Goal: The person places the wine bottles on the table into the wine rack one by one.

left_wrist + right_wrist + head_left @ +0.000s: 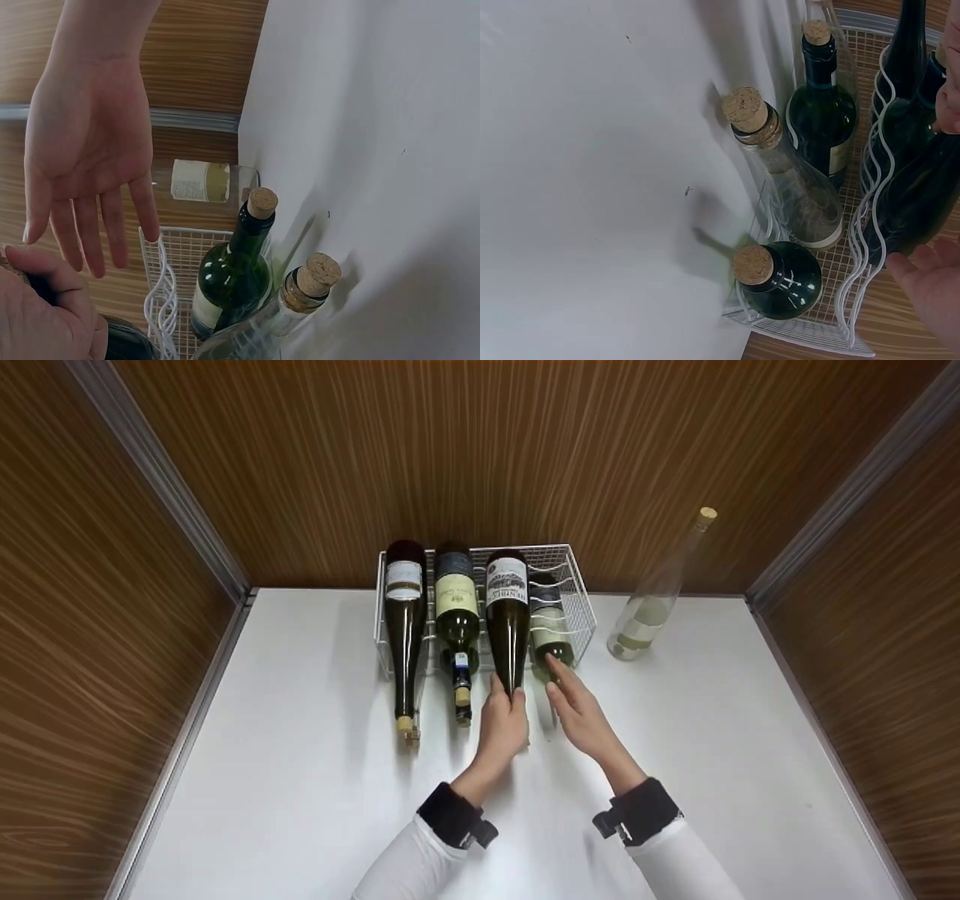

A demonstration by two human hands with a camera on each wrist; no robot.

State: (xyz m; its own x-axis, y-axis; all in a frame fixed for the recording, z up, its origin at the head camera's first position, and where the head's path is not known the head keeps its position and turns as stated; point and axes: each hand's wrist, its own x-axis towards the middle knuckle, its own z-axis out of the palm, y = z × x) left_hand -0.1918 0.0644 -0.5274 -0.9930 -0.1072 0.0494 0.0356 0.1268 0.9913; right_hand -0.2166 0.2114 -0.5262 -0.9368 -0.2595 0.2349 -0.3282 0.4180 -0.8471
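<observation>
My left hand (501, 727) grips the neck of a dark wine bottle (508, 641) with a white picture label. This bottle lies on the upper tier of a white wire wine rack (586, 611), its neck pointing toward me. To its right, my right hand (587, 727) is held out with straight fingers, near a green bottle (553, 649) on the lower tier. In the left wrist view the right hand's palm (90, 142) shows, and nothing is in it. In the right wrist view, the right hand's fingertips (911, 274) come close to the dark bottle's body (915, 199).
Left of the held bottle, a yellow-labelled green bottle (457, 604) and a slim dark bottle (405, 637) lie on the upper tier. Corked bottles, one of clear glass (802, 199), fill lower slots. A clear corked bottle (649, 611) stands right of the rack on the white table (300, 780).
</observation>
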